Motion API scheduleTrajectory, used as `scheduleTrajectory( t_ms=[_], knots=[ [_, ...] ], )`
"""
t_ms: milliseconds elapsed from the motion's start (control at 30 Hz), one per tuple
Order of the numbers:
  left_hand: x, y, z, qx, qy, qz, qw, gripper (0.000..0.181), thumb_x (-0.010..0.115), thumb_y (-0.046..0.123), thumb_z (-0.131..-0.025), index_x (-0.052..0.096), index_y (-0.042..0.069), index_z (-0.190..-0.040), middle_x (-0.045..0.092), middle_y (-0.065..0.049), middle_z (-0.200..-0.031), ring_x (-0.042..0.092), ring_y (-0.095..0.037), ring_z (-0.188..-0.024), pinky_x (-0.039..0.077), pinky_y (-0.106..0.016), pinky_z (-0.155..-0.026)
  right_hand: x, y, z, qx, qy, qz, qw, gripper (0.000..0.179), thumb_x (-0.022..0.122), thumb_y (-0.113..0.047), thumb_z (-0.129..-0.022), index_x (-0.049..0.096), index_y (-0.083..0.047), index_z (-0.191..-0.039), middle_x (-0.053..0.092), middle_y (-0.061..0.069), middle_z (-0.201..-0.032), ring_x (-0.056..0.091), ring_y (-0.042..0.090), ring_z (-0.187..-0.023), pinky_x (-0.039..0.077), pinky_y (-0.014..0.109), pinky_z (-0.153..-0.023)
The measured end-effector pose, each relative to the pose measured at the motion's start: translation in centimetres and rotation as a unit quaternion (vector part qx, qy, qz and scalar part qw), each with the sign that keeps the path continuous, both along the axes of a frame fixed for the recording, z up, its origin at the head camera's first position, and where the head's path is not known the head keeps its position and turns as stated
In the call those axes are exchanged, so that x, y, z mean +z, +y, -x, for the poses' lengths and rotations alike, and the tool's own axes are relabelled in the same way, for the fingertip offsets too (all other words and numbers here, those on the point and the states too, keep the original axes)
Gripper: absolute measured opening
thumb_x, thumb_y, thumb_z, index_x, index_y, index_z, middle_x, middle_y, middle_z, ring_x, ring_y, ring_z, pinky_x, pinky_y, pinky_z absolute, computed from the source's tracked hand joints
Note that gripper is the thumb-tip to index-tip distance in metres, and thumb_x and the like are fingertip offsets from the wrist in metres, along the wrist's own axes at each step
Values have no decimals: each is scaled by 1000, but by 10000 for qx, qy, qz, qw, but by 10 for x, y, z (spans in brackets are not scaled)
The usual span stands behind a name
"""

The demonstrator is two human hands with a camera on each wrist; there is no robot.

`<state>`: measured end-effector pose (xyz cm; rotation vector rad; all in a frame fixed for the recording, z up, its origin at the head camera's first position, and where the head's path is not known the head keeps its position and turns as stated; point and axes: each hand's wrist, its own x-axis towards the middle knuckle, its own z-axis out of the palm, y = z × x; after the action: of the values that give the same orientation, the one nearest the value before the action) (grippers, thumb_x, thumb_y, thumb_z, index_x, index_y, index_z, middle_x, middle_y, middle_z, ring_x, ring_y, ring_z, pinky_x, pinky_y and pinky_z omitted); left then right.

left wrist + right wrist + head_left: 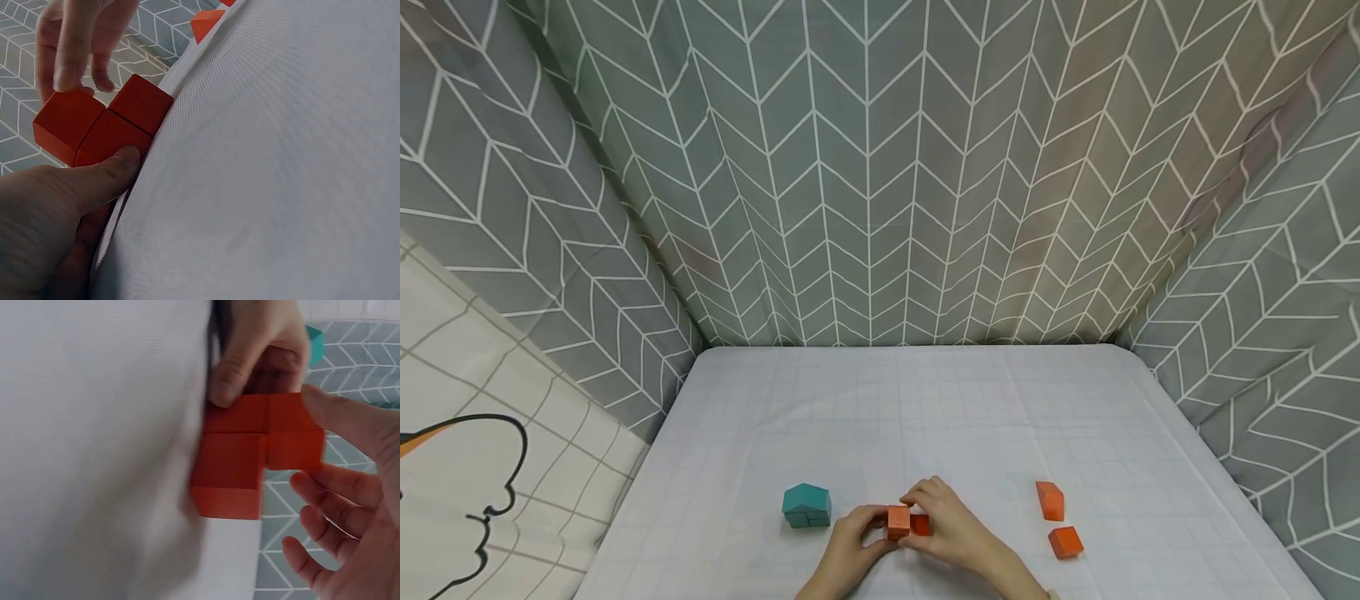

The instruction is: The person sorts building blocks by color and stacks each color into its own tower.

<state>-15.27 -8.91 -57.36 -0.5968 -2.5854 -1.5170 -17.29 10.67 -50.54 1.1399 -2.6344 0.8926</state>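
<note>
Three orange blocks stand together at the table's near middle. Two rest side by side on the table: a lower left block [107, 139], and a lower right block [227, 465] next to it. An upper block [898, 520] sits on the lower left one, its edges closely lined up with it. My right hand [951, 527] pinches the upper block between thumb and index finger, the other fingers loosely curled beside it. My left hand [848, 546] holds the lower left block from the left, thumb on its near face; its other fingers are mostly hidden behind the block.
To the left stands a teal house-shaped block stack [807, 506] with a peaked top. Off to the right lie an orange block with a slanted face [1050, 501] and an orange cube [1066, 542]. A white cloth covers the table [895, 408]; patterned curtains [880, 183] hang around it.
</note>
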Motion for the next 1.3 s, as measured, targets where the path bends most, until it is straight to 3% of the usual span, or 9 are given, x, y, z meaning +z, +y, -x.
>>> scheduleTrajectory(
  t_ms=[200,300,467,667,900,1100,1300],
  knots=[
    [-2,0,-1,-41,158,-8,9999,40,65,36,-76,58,15,-109,60,3,-102,57,-7,-90,50,-25,-78,13,9,3,-222,603,332,9974,43,74,-37,-69,61,-10,-101,54,-9,-96,45,6,-88,46,24,-74],
    [-1,0,-1,-23,-14,28,10000,40,66,36,-75,58,16,-109,60,5,-102,56,-6,-90,49,-24,-78,18,17,6,-425,772,448,9951,42,75,-36,-69,61,-11,-99,53,-11,-96,46,6,-87,46,24,-73],
    [1,0,-2,-49,-347,24,9994,39,68,33,-74,59,17,-109,59,8,-102,55,-4,-91,49,-24,-80,22,39,7,-1065,705,533,9904,41,76,-33,-68,61,-12,-99,52,-13,-96,45,6,-87,46,24,-71],
    [1,1,-2,-131,-490,18,9987,38,68,32,-75,58,18,-109,59,9,-103,55,-4,-92,48,-24,-80,14,77,3,-1862,749,663,9774,43,82,-20,-59,63,-11,-97,53,-13,-92,46,8,-85,46,23,-66],
    [3,-1,-1,-62,-653,114,9978,39,68,33,-74,58,19,-109,58,9,-103,54,-4,-93,48,-24,-82,-5,120,-13,-2580,696,533,9622,43,83,-12,-56,64,-4,-94,57,-5,-87,45,13,-80,45,24,-59],
    [4,-1,1,-25,-635,167,9978,40,68,33,-74,57,19,-111,58,9,-105,54,-5,-94,47,-24,-83,-16,143,-24,-3168,381,393,9469,43,83,-15,-57,64,-3,-93,57,-1,-84,46,17,-77,46,25,-56],
    [4,0,1,25,-694,171,9974,39,68,31,-74,58,19,-110,59,9,-104,54,-5,-94,47,-23,-83,-21,153,-27,-3565,-362,-55,9336,44,80,-26,-63,64,-2,-96,56,0,-86,46,18,-82,45,34,-66]
  ],
)
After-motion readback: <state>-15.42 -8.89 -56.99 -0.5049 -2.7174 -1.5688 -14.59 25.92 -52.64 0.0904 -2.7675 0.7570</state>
